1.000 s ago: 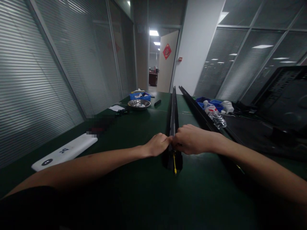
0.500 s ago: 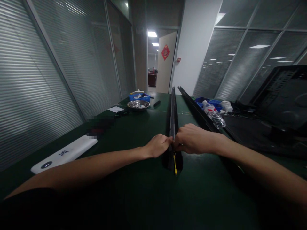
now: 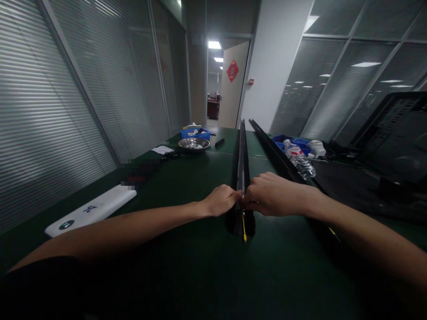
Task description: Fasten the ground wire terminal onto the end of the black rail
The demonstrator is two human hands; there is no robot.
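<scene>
A long black rail (image 3: 241,155) lies lengthwise down the middle of the green table (image 3: 187,262), its near end close to me. A thin yellow wire (image 3: 243,227) sticks out of that near end. My left hand (image 3: 220,201) is curled shut and pinches at the rail's left side. My right hand (image 3: 270,194) is closed too, fingers pressed onto the rail from the right. The fingertips of both hands meet over the rail's channel, and what they pinch there is hidden.
A second black rail (image 3: 276,155) lies to the right. A white flat device (image 3: 90,210) sits at the left. At the far end stand a steel bowl (image 3: 193,144), a blue bin (image 3: 195,133), a plastic bottle (image 3: 298,162) and more blue bins (image 3: 293,143). Dark equipment (image 3: 393,146) fills the right.
Both hands stay at the same place on the rail; only the view has shifted slightly.
</scene>
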